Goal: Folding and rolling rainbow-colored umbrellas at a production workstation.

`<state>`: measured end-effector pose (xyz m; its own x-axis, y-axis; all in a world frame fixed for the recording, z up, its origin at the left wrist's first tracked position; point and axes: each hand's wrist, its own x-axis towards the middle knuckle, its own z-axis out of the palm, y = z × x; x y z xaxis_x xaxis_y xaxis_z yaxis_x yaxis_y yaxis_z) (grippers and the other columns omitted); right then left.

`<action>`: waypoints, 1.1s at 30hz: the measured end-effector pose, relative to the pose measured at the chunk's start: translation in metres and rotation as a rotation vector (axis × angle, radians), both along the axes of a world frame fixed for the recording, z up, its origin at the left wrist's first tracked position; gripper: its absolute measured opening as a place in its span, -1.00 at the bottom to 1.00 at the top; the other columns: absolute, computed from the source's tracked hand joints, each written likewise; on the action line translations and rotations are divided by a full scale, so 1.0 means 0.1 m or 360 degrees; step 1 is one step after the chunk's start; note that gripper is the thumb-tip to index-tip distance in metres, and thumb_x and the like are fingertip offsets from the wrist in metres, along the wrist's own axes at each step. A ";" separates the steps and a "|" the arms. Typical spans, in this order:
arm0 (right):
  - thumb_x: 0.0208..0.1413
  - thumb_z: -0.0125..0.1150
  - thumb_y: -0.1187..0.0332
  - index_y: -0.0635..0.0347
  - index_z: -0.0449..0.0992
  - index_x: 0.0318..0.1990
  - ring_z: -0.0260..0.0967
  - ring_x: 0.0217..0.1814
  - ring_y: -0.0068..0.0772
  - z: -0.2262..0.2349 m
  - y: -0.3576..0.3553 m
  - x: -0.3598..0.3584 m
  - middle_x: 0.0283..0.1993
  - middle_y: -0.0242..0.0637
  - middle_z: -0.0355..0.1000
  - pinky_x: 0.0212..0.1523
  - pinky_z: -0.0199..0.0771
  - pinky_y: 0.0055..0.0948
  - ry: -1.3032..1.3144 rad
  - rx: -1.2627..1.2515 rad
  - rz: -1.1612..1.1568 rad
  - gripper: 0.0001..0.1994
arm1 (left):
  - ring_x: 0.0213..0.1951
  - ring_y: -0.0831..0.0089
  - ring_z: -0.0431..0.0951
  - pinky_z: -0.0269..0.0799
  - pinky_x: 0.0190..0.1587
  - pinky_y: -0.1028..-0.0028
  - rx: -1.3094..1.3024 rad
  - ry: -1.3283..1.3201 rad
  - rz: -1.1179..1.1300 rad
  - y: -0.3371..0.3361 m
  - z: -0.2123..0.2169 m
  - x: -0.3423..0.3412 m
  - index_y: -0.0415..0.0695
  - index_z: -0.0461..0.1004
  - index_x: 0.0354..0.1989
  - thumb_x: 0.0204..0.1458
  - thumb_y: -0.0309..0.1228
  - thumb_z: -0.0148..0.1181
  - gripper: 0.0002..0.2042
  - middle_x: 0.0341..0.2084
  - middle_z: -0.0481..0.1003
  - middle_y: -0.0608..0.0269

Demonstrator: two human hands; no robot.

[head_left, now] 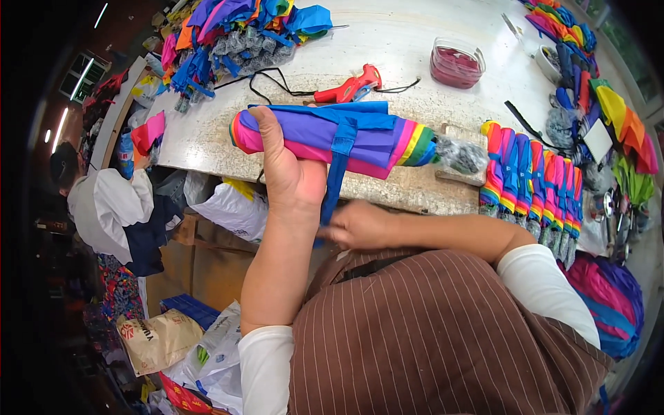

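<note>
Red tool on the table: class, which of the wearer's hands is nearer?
Left. The left hand grips the umbrella in front of the red tool; the right hand is farther back, below the umbrella, by the blue strap.

The head-worn fisheye looks down at the worktable from close above.

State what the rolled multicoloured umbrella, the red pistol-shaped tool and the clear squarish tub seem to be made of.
Rolled multicoloured umbrella: probably thin synthetic fabric, fairly matte, since it folds and creases softly.
Red pistol-shaped tool: likely hard plastic, smooth and moulded-looking.
Clear squarish tub: glossy, probably plastic, given its see-through walls; glass remains possible.
</note>
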<state>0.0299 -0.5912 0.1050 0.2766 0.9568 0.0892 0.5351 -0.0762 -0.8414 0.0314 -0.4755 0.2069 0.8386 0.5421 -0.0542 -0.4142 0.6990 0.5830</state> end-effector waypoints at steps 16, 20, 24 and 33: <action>0.15 0.11 0.37 0.27 0.47 -0.02 0.39 -0.23 -0.56 0.17 -0.41 1.10 -0.25 -0.34 0.48 -0.08 0.40 -0.56 0.0914 0.0489 -0.0640 -0.73 | -0.23 0.50 0.47 0.41 -0.10 0.39 0.0177 0.0287 -0.0130 0.11 -0.61 -0.15 -0.10 0.35 -0.16 -0.02 -0.10 0.26 -0.60 -0.31 0.44 0.36; 0.07 0.21 0.47 0.26 0.51 -0.20 0.41 -0.30 -0.55 0.30 -0.35 0.80 -0.30 -0.33 0.49 -0.25 0.42 -0.54 -0.0011 0.0632 -0.0727 -0.85 | -0.37 0.55 0.46 0.43 -0.24 0.45 0.0310 0.0314 0.0125 0.09 -0.74 -0.08 -0.06 0.36 -0.27 -0.03 -0.17 0.31 -0.69 -0.42 0.42 0.40; -0.16 0.13 0.51 0.12 0.50 -0.29 0.39 -0.40 -0.22 0.13 -0.20 0.37 -0.46 -0.25 0.37 -0.34 0.43 -0.33 -0.0988 0.0822 -0.0184 -0.79 | -0.39 0.57 0.45 0.42 -0.24 0.48 0.0143 0.0434 0.0136 0.08 -0.74 0.02 -0.06 0.38 -0.30 -0.04 -0.22 0.33 -0.72 -0.42 0.43 0.43; 0.03 0.25 0.38 0.27 0.52 -0.20 0.47 -0.25 -0.44 0.63 -0.62 0.55 -0.33 -0.23 0.51 -0.16 0.46 -0.44 0.0188 0.0413 -0.0668 -0.80 | -0.26 0.60 0.44 0.37 -0.12 0.46 0.0145 0.0191 0.0005 -0.10 -0.61 0.09 -0.07 0.39 -0.18 0.00 -0.29 0.30 -0.72 -0.32 0.44 0.41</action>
<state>0.0848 -0.6532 0.1683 0.6552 0.7115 0.2540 0.4031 -0.0450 -0.9140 0.0406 -0.4857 0.1464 0.8272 0.5521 -0.1043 -0.3400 0.6397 0.6893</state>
